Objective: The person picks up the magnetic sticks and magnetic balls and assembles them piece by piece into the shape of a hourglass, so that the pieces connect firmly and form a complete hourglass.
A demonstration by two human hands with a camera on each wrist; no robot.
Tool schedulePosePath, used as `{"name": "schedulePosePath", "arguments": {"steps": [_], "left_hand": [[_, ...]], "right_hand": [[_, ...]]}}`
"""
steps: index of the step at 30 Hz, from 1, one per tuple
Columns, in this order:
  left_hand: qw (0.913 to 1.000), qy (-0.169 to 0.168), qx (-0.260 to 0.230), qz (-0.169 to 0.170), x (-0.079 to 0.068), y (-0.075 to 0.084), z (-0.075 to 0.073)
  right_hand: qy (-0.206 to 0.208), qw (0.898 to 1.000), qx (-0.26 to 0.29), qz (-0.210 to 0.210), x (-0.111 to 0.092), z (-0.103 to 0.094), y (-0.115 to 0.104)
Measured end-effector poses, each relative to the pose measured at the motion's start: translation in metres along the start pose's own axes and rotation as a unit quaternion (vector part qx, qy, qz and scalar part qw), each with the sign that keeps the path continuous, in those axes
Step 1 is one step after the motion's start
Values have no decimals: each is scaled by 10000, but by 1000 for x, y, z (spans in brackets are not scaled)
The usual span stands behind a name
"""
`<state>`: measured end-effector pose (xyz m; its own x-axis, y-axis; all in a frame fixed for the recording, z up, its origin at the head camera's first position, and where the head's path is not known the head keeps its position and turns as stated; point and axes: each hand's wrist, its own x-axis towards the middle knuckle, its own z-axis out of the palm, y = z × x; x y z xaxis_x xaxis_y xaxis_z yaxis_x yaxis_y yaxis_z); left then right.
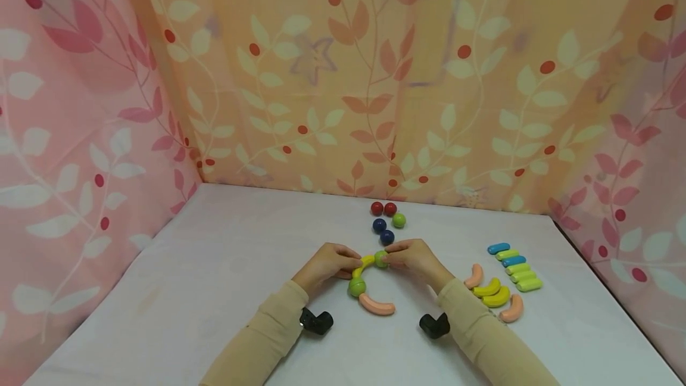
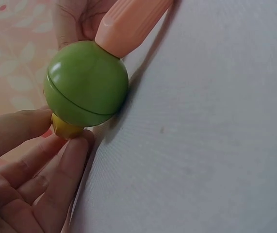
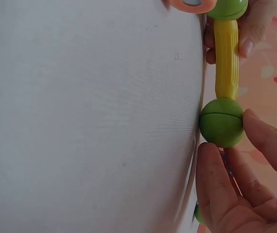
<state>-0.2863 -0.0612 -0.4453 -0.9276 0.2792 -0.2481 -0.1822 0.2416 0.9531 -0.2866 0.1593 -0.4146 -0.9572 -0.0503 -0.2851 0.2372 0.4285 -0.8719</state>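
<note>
One yellow bar (image 3: 226,58) at worktop (image 1: 241,255), curving rightward from near green ball (image 1: 356,287) to far ball (image 3: 221,123). Left hand (image 1: 330,263): fingers pinching bar. Right hand (image 1: 417,260): fingers pinching far ball. Pink bar (image 1: 377,305) leaves near ball rightward, free end nearer right hand.

No lettering, number or brand can be read. The far patterned cloth (image 1: 370,97) shows a faint purple star outline (image 1: 314,59) and, to its right, a purple angular mark (image 1: 454,21), neither forming legible text.
</note>
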Motion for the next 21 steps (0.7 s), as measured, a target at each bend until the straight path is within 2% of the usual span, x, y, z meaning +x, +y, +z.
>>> {"name": "schedulePosePath", "arguments": {"steps": [5,11,16,21], "left_hand": [[10000,-13,-58,6,1,-1,1],[10000,3,-41,15,2,-2,-1],[10000,10,-83,-20,2,-2,-1],[9998,41,-116,-123,1,-1,-1]], "right_hand": [[38,9997,185,-126,-6,-13,3],[209,9995,144,-171,-16,-41,5],[322,9995,-63,17,-24,-63,10],[334,9976,-203,570,-30,-86,13]]}}
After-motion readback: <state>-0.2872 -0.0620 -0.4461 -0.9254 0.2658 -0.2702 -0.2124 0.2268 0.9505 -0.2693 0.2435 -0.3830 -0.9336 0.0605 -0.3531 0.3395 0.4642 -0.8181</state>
